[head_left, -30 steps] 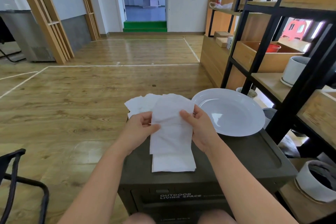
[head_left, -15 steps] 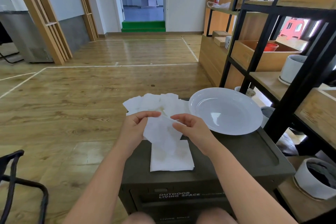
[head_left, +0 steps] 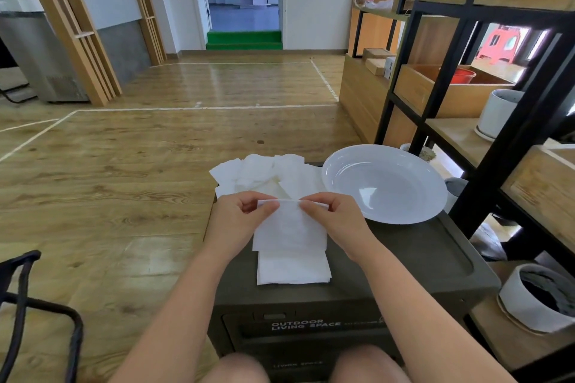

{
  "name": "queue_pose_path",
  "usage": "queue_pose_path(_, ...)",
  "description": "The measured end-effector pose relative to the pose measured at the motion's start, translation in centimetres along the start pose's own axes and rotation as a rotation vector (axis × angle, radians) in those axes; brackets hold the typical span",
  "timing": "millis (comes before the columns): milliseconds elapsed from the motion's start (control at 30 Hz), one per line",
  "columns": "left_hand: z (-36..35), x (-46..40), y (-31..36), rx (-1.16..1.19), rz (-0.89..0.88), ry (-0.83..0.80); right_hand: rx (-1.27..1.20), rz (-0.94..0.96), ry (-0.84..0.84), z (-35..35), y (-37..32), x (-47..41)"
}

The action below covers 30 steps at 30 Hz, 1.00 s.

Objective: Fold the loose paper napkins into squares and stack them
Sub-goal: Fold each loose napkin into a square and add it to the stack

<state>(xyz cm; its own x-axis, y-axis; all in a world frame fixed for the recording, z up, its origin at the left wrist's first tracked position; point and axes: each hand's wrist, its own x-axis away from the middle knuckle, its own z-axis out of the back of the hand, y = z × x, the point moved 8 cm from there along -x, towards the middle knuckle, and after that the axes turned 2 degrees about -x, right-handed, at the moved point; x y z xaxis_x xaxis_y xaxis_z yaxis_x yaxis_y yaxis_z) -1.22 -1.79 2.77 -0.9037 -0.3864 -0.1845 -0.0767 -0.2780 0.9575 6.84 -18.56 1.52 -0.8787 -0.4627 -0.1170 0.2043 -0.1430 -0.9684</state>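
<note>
White paper fills the middle of my view: I see a napkin (head_left: 291,228) held up by its top edge, the left hand (head_left: 237,221) pinching the left end between thumb and fingers and the right hand (head_left: 337,221) pinching the right end the same way, so both hands are closed on that one sheet while it hangs over the surface. Just below it in the frame lies a stack of folded napkins (head_left: 294,269), squared up and flat on the lid of a dark olive box (head_left: 404,261) that serves as the table. Above the hands, toward the far edge of the box, a loose pile of napkins (head_left: 264,172) lies spread out and overlapping. To the right of that pile sits a white plate (head_left: 385,183), its rim close beside the nearest sheets, though I cannot tell whether it touches them. The box front carries pale lettering low in the frame. Around it I see a wooden floor (head_left: 109,180) marked with white lines, a black-framed shelf (head_left: 513,134) down the right side with white pots on it, a doorway with a green step (head_left: 244,39) at top centre, and part of a black chair (head_left: 18,305) at lower left.
</note>
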Motion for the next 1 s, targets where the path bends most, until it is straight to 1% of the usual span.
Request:
queue_pose_path(67,-0.4,0.2,-0.6,0.111,0.077,0.011,-0.045,0.007,0.019,0.2,0.2,0.3)
queue_pose_path(133,-1.1,0.5,-1.9,0.208,0.221,0.035,-0.102,-0.020,0.036,0.1,1.0,0.6)
queue_pose_path(167,-1.5,0.7,-2.7,0.197,0.300,0.033,-0.116,-0.052,0.070,0.1,1.5,0.7)
queue_pose_path(233,-2.4,1.4,-4.5,0.119,0.429,-0.020,-0.110,-0.112,0.153,0.7,2.5,0.8)
queue_pose_path(300,-2.9,2.2,-5.6,0.041,0.479,-0.054,-0.068,-0.163,0.164,0.7,3.5,1.1)
queue_pose_path(400,-2.4,3.1,-6.2,-0.091,0.439,0.009,0.100,-0.202,0.157,0.8,4.8,1.9)
queue_pose_path(533,-1.5,4.1,-6.5,-0.258,0.391,0.085,0.337,-0.138,0.250,1.4,4.5,2.8)
queue_pose_path(667,-0.5,4.6,-6.4,-0.383,0.362,0.138,0.517,-0.117,0.207,0.5,4.8,3.2)
queue_pose_path(867,0.2,4.6,-6.4,-0.463,0.384,0.173,0.611,-0.141,0.231,0.2,5.1,3.5)
queue_pose_path(1000,0.1,4.8,-6.8,-0.507,0.392,0.154,0.657,-0.140,0.245,0.2,5.1,3.7)
